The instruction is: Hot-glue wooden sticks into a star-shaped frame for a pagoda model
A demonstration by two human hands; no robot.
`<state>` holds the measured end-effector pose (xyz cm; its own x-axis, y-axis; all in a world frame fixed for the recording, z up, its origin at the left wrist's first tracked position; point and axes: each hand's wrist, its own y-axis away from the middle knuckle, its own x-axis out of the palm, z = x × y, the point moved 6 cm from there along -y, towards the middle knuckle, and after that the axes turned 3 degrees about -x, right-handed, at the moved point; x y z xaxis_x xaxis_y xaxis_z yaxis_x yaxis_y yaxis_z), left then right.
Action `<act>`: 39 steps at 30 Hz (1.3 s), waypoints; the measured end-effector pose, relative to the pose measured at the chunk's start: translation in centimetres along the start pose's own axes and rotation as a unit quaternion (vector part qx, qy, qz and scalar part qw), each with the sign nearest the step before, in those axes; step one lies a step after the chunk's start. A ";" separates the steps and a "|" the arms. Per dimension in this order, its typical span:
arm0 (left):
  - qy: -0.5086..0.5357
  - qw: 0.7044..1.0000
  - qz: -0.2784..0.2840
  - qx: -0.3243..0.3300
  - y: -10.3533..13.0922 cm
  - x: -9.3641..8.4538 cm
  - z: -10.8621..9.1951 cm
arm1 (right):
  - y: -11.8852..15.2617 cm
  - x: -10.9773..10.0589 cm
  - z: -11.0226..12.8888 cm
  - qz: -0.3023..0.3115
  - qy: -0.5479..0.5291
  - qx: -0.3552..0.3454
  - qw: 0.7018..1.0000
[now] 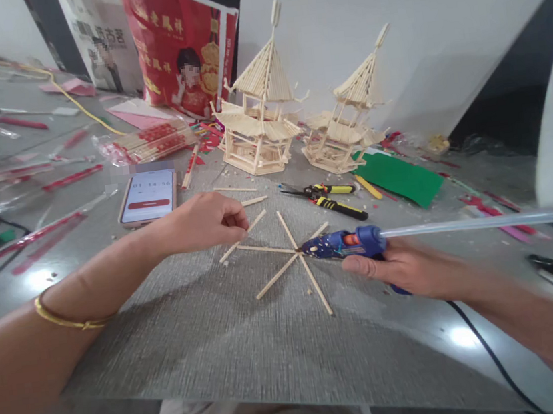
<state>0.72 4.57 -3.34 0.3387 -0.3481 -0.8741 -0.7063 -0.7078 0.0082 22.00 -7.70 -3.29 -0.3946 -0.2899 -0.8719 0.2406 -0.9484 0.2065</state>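
In the head view, the right grip (pixel 405 268) is wrapped around the handle of a blue hot-glue gun (pixel 331 245), a clear glue stick (pixel 460 225) running out behind it. The left grip (pixel 208 223) is curled, fingers close together; whether it pinches a stick I cannot tell.

The star of wooden sticks (pixel 277 276) lies flat on the tabletop (pixel 199 357), left of the right grip, the gun's nozzle at its centre. Gluing that joint looks like the step in hand; the next move seems to call for steadying the arms until the glue sets.

Counted: five star arms show, though the gun may cover another; three loose sticks (pixel 236 190) lie beside and beyond the left grip. There is one phone (pixel 149 196) beyond the left wrist, and one pair of pliers (pixel 312 192) beyond the right grip. Farther beyond both grips stand two stick pagodas (pixel 262 88) and two bags (pixel 166 46); one green sheet (pixel 399 182) lies beyond the right grip.
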 end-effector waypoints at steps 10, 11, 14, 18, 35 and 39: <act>-0.007 1.000 -0.004 -0.001 0.1 0.0 -0.1 | -0.2 0.1 0.0 -0.010 -0.005 -0.006 1.000; -0.008 1.000 -0.004 -0.001 0.1 0.0 -0.1 | -0.2 0.1 -0.1 -0.009 -0.006 -0.006 1.000; -0.005 1.000 -0.003 0.001 0.1 -0.1 -0.3 | -0.4 0.3 -0.1 -0.006 -0.012 -0.006 1.000; 0.001 1.000 -0.002 0.004 0.1 -0.1 -0.4 | -0.6 0.5 -0.1 0.003 -0.019 -0.013 1.000; -0.008 1.000 -0.007 0.003 0.2 -0.2 -0.2 | -1.6 0.6 0.1 -0.016 -0.021 -0.064 0.998; -0.007 1.000 -0.011 0.012 0.3 -0.3 -0.3 | -1.9 0.7 0.9 -0.001 -0.026 -0.087 0.996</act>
<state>0.62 4.32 -2.96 0.3457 -0.3238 -0.8807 -0.7131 -0.7007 -0.0223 20.45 -6.20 -3.91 -0.4397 -0.2991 -0.8469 0.3889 -0.9133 0.1207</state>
